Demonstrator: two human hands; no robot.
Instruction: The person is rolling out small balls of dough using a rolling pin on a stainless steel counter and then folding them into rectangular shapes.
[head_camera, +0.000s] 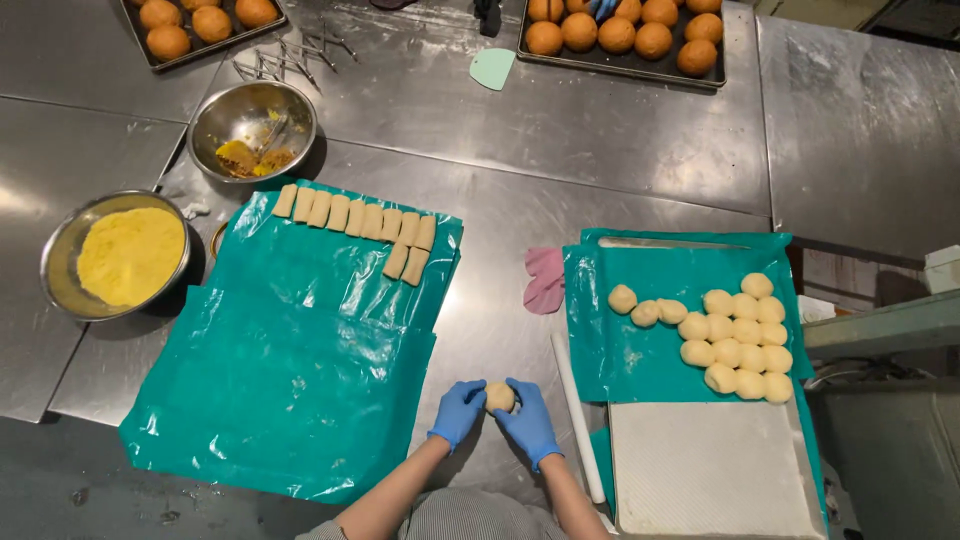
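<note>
- Bench (600, 160): stainless steel sheet with visible seams, dull and scuffed; it fills most of the view from the head camera.
- Large teal sheet (290, 390): landmark. It lies flat on the bench, wrinkled and glossy.
- Dough strips (355, 217): a row along the far edge of the teal sheet, with two more set just below the row's right end.
- Bowl of yellow crumb (125, 255): just left of the teal sheet.
- Second steel bowl (250, 125): beyond the teal sheet's far edge, holding yellow-brown residue.
- Two dark trays of browned round buns (620, 35): well beyond the teal sheet, at the far bench edge.
- Smaller teal sheet (640, 350): right of the landmark, carrying a cluster of pale dough balls (735, 335), with a white board (710, 465) nearer the person.
- White rolling pin (578, 415): between the two sheets.
- Left hand (458, 410) and right hand (530, 420): blue-gloved, just right of the teal sheet's near corner; each grip is closed around one dough ball (499, 397) held between them above the bench.
</note>
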